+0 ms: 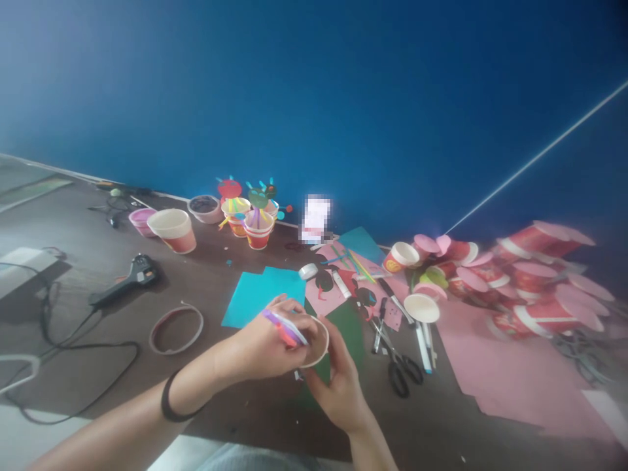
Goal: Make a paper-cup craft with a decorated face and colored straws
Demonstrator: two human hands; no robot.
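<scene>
In front of me my right hand (338, 386) is wrapped around a small paper cup (321, 353), whose rim faces up towards me. My left hand (267, 340) is closed, its fingertips at the cup's mouth. A slim purple strip (275, 319) with white and red parts sticks out between the left fingers; whether it is paper or plastic, I cannot tell. Under the hands lies dark green paper (350, 337), next to turquoise sheets (267, 294). The inside of the cup is mostly hidden by the left fingers.
Black-handled scissors (405, 376) and markers (422, 347) lie right of my hands. A glue gun (130, 281) and tape roll (176, 328) are on the left. Decorated cups (258, 229) stand at the back; several red cups (534, 278) crowd the right above pink paper (490, 366).
</scene>
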